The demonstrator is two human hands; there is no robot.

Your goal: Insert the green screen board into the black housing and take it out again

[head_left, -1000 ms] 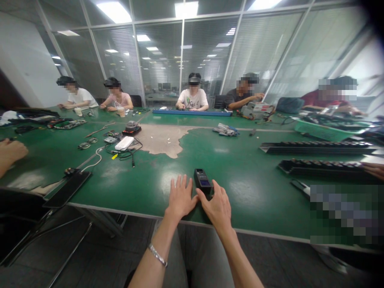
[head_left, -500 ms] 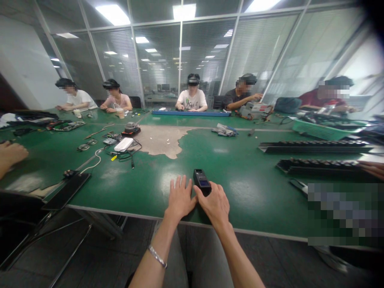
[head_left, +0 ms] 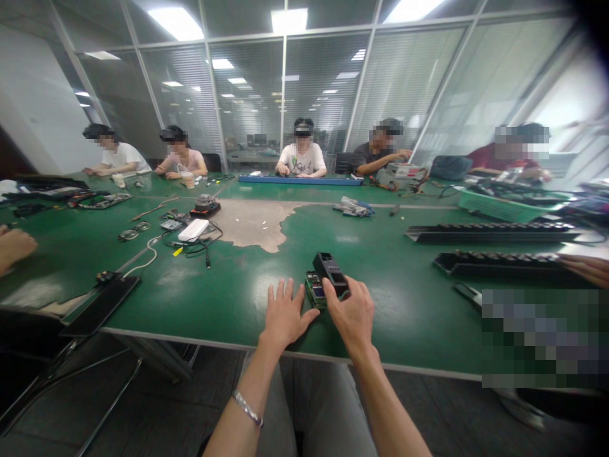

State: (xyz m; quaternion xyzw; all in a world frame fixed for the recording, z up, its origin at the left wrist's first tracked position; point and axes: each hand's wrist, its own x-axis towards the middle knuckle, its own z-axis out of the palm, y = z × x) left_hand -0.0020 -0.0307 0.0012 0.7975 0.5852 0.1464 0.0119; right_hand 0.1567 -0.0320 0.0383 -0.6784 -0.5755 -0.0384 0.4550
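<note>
My right hand (head_left: 353,311) grips a black plastic cover (head_left: 330,270) with a rectangular window in it, between thumb and fingers. The cover is tilted and lifted to the right of a green circuit board (head_left: 314,289) that carries a small dark-blue screen. Part of the board is hidden behind the cover and my thumb. My left hand (head_left: 285,314) lies flat on the green table (head_left: 190,304), fingers spread, its thumb close to the board's lower left end. Whether that thumb touches the board I cannot tell.
Left of centre lie a white box (head_left: 193,230) and cables. Gloves (head_left: 353,207) lie farther back. Long black metal strips (head_left: 495,233) and a green basket (head_left: 514,206) are at right. Several people sit around; a co-worker's hand (head_left: 16,247) rests at far left.
My right hand has lifted the black cover up and to the right off the device, and the green circuit board under it now shows. My left hand has stayed almost still.
</note>
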